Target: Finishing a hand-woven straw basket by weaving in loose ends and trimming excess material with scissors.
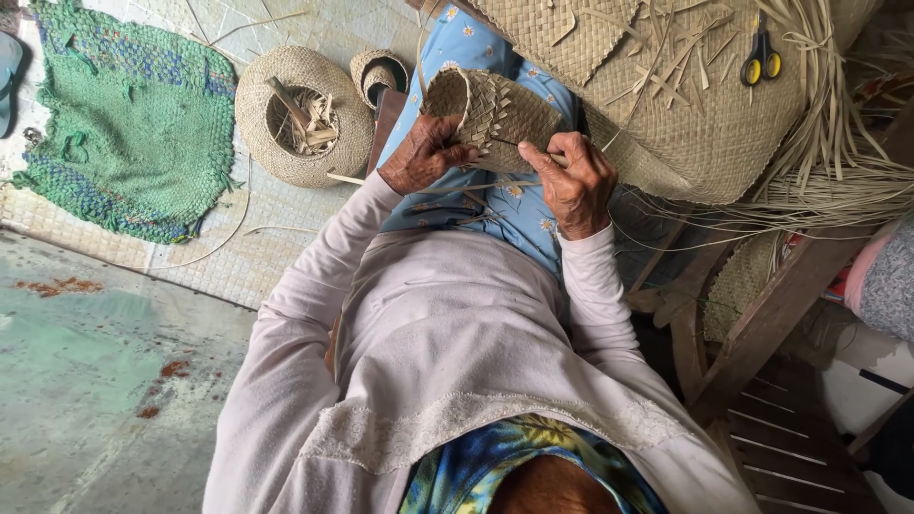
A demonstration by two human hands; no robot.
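A small woven straw pouch [497,112], tube-shaped with an open end at the upper left, is held over my lap. My left hand [422,155] grips its lower left edge, with the fingers curled onto the weave. At its lower right side my right hand [577,181] pinches the weave with thumb and fingers. A loose pale straw strip [466,187] runs between the two hands just below the pouch. I wear a light lilac long-sleeved top over a blue flowered garment [519,214].
A round straw basket [286,152] with cut strips and a smaller woven cup [378,69] lie on the tiled floor at left, beside a green knitted mat [124,124]. At right a large woven mat [705,124] carries yellow-handled scissors [762,57] and loose straw strands [838,186]. A wooden chair frame [771,314] stands lower right.
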